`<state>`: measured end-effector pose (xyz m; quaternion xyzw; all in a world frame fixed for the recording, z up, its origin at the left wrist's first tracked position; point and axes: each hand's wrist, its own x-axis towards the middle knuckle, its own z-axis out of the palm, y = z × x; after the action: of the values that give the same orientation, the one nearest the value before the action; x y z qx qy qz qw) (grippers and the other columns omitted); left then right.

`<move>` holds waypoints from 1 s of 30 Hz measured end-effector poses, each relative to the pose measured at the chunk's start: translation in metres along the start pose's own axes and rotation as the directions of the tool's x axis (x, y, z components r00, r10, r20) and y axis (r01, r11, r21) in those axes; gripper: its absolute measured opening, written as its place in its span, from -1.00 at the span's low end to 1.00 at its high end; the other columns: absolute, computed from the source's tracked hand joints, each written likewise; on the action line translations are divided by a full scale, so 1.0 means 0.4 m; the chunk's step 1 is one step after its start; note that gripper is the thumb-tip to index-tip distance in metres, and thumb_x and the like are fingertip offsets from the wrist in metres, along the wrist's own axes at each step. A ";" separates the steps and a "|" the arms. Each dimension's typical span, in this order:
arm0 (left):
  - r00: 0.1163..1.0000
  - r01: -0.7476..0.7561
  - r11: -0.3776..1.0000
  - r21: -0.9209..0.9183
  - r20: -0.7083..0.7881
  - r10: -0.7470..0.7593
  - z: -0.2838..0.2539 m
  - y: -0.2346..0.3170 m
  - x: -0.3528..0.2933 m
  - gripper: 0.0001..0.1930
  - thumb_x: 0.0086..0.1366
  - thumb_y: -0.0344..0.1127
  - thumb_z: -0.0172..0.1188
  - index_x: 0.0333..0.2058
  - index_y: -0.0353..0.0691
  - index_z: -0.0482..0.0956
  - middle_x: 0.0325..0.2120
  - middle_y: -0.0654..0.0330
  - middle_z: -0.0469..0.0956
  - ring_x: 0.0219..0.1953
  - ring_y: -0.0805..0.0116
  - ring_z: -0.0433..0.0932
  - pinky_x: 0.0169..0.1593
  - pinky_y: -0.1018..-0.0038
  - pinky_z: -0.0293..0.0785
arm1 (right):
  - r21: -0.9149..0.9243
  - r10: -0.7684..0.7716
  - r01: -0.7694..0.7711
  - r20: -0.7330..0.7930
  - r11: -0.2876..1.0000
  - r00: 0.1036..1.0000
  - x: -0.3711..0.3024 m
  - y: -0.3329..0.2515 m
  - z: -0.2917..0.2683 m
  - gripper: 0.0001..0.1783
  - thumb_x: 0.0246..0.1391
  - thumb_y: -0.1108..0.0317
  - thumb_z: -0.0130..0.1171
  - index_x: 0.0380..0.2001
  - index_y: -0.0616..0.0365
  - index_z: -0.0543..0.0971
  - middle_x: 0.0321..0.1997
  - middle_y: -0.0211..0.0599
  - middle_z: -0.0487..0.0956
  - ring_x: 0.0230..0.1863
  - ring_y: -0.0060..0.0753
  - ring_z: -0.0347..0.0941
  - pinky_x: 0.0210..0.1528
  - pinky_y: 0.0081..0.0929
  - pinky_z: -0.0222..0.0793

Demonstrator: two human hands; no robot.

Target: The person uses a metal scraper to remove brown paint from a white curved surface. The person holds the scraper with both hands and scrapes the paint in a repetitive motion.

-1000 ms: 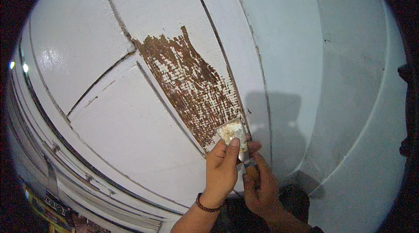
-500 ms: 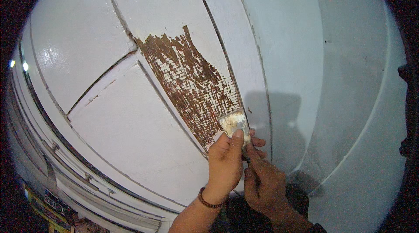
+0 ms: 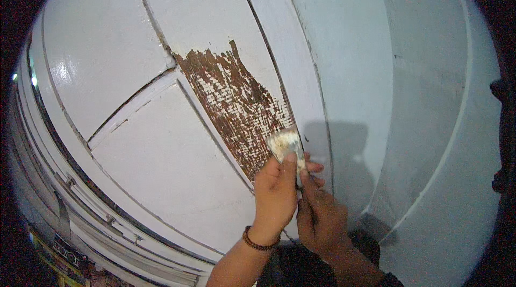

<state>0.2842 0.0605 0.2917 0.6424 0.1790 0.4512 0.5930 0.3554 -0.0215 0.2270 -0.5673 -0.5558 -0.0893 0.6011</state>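
Both my hands grip one paint scraper (image 3: 285, 141), its wide blade smeared with white and yellowish paint. The blade lies against the lower right of a stripped brown patch (image 3: 220, 104) on a white panelled door (image 3: 156, 163). Flecks of white paint are left across that patch. My left hand (image 3: 275, 185), with a beaded bracelet on the wrist, presses its thumb on the blade's face. Below and to the right, my right hand (image 3: 322, 214) wraps round the handle, which is mostly hidden by fingers.
A dark gap runs along the door's right edge beside a white frame strip (image 3: 290, 55). Further right stands a pale bluish wall (image 3: 344, 45) bearing a shadow. Curved rails (image 3: 102, 217) and a dark patterned thing (image 3: 67, 249) are at the lower left.
The scraper blade has shifted slightly up relative to the brown patch, with both hands moving along. The whole view has tilted a little, so the door sits lower and further right at its top.
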 end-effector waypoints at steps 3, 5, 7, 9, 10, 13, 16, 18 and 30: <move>0.995 -0.080 0.993 -0.085 0.046 0.084 -0.007 0.006 0.015 -0.63 0.63 -0.15 -0.10 -0.07 -0.41 0.50 -0.28 -0.03 0.70 -0.27 0.23 0.73 -0.24 0.35 0.73 | 0.013 0.033 -0.033 0.023 0.999 0.999 0.008 0.003 -0.001 -0.39 0.22 0.35 0.15 0.34 0.18 0.42 0.04 0.27 0.63 -0.19 0.25 0.68 -0.23 -0.02 0.64; 1.000 -0.013 1.000 0.029 -0.002 0.013 -0.003 0.007 0.008 -0.62 0.63 -0.14 -0.11 -0.08 -0.40 0.50 -0.29 -0.03 0.70 -0.32 0.24 0.72 -0.26 0.35 0.72 | -0.009 0.045 -0.045 0.027 0.999 0.999 0.006 -0.001 -0.003 -0.37 0.22 0.36 0.15 0.37 0.15 0.40 -0.03 0.26 0.65 -0.21 0.24 0.68 -0.24 -0.02 0.63; 1.000 -0.019 0.999 0.041 -0.011 0.020 0.003 0.008 -0.001 -0.61 0.63 -0.12 -0.11 -0.08 -0.40 0.51 -0.30 -0.03 0.70 -0.35 0.24 0.72 -0.27 0.36 0.71 | 0.012 0.007 -0.008 0.009 1.000 1.000 0.005 -0.009 -0.006 -0.36 0.22 0.35 0.15 0.38 0.13 0.39 -0.11 0.24 0.66 -0.23 0.23 0.67 -0.25 -0.02 0.62; 0.997 0.067 0.998 -0.003 -0.042 -0.067 0.008 0.015 -0.001 -0.60 0.63 -0.12 -0.10 -0.09 -0.41 0.51 -0.30 -0.03 0.70 -0.37 0.23 0.71 -0.27 0.35 0.71 | 0.021 -0.003 0.003 0.008 1.000 1.000 0.013 -0.015 -0.008 -0.35 0.22 0.34 0.16 0.39 0.12 0.38 -0.16 0.22 0.66 -0.26 0.23 0.67 -0.27 -0.02 0.61; 1.000 -0.020 1.000 0.010 -0.019 0.020 0.008 0.020 0.006 -0.61 0.63 -0.12 -0.09 -0.09 -0.41 0.51 -0.30 -0.04 0.70 -0.36 0.23 0.71 -0.27 0.35 0.71 | 0.024 -0.008 0.008 0.008 1.000 1.000 0.022 -0.017 -0.010 -0.35 0.22 0.35 0.15 0.39 0.13 0.38 -0.18 0.21 0.66 -0.27 0.23 0.66 -0.28 -0.02 0.61; 0.999 -0.035 0.999 -0.018 -0.013 0.035 0.002 0.037 0.039 -0.63 0.62 -0.13 -0.06 -0.09 -0.39 0.52 -0.30 -0.04 0.70 -0.36 0.22 0.71 -0.28 0.35 0.71 | 0.021 -0.025 0.025 0.005 0.999 1.000 0.055 -0.017 -0.013 -0.36 0.22 0.35 0.14 0.39 0.14 0.38 -0.20 0.19 0.66 -0.29 0.21 0.65 -0.29 -0.01 0.59; 0.999 -0.036 0.997 -0.073 -0.007 0.035 0.000 0.047 0.047 -0.64 0.61 -0.13 -0.06 -0.09 -0.37 0.53 -0.31 -0.04 0.71 -0.39 0.24 0.70 -0.31 0.36 0.70 | 0.001 -0.026 0.026 0.011 1.000 1.000 0.065 -0.030 -0.020 -0.37 0.25 0.34 0.12 0.39 0.13 0.37 -0.21 0.16 0.66 -0.26 0.20 0.65 -0.27 0.00 0.58; 0.999 0.044 0.993 -0.108 0.007 -0.043 0.006 0.051 0.027 -0.62 0.63 -0.14 -0.09 -0.08 -0.40 0.51 -0.28 -0.04 0.69 -0.35 0.23 0.71 -0.28 0.37 0.70 | 0.002 0.026 -0.026 0.053 1.000 0.998 0.055 -0.046 -0.030 -0.38 0.28 0.32 0.10 0.40 0.11 0.37 -0.21 0.15 0.66 -0.24 0.21 0.65 -0.24 0.01 0.58; 0.999 0.049 0.986 -0.157 0.001 -0.049 0.006 0.086 0.045 -0.64 0.59 -0.12 -0.03 -0.09 -0.36 0.54 -0.29 -0.05 0.71 -0.34 0.18 0.72 -0.28 0.32 0.71 | -0.024 -0.041 0.042 0.019 0.999 0.999 0.087 -0.063 -0.038 -0.39 0.24 0.45 0.10 0.37 0.18 0.40 -0.31 0.06 0.62 -0.40 0.05 0.61 -0.29 -0.12 0.55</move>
<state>0.2853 0.0649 0.3303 0.5885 0.1595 0.4500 0.6524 0.3584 -0.0238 0.2725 -0.5637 -0.5720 -0.1033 0.5869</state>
